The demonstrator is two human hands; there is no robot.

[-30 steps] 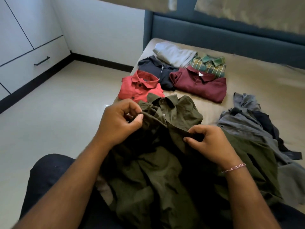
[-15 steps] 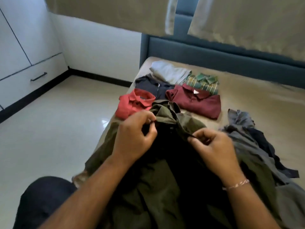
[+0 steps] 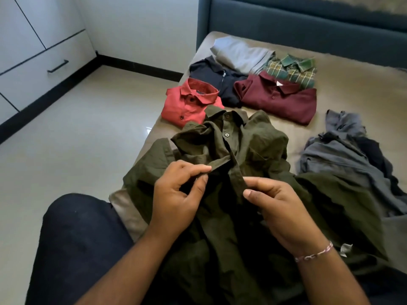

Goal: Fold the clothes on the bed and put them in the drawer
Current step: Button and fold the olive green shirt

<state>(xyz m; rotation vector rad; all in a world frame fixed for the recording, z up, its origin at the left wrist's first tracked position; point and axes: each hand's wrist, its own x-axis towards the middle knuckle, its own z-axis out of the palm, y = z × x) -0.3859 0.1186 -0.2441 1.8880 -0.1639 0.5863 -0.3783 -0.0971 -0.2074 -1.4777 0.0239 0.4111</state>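
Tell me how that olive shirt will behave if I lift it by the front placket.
Probably floppy: the olive shirt lies creased and bunched, and the strip pinched by the left hand and right hand bends limply. It looks thin, so likely light. Its loose lower part would probably drape and drag across the bed.

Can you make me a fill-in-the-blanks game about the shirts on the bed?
1. Both hands, the left hand and the right hand, pinch the front edges of the ____ shirt.
2. The folded shirt lying nearest the floor-side edge of the bed is ____.
3. The checked shirt is folded and coloured ____ and yellow.

Missing words: olive green; red; green
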